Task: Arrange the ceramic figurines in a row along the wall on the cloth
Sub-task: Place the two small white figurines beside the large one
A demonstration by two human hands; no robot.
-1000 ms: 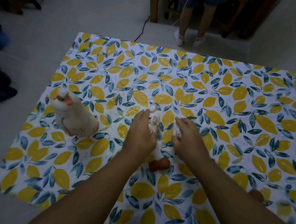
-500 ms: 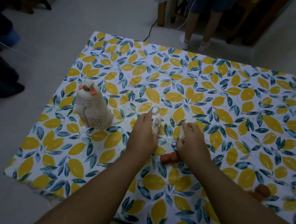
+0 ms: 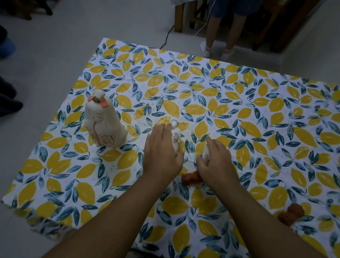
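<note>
Lemon-print cloth [image 3: 220, 96] covered the table, where the left hand [image 3: 161, 151] gripped a small white figurine [image 3: 175, 136] and the right hand [image 3: 216, 165] closed round another [image 3: 206, 153], right of the tall figurine [image 3: 102, 125], apparently mid-placement; next, release both upright.

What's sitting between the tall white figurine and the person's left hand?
Nothing: in the head view, only bare lemon-print cloth lies between the tall white figurine and the left hand.

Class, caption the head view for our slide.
Both hands, left hand and right hand, grip small figurines beside a tall figurine.
</note>
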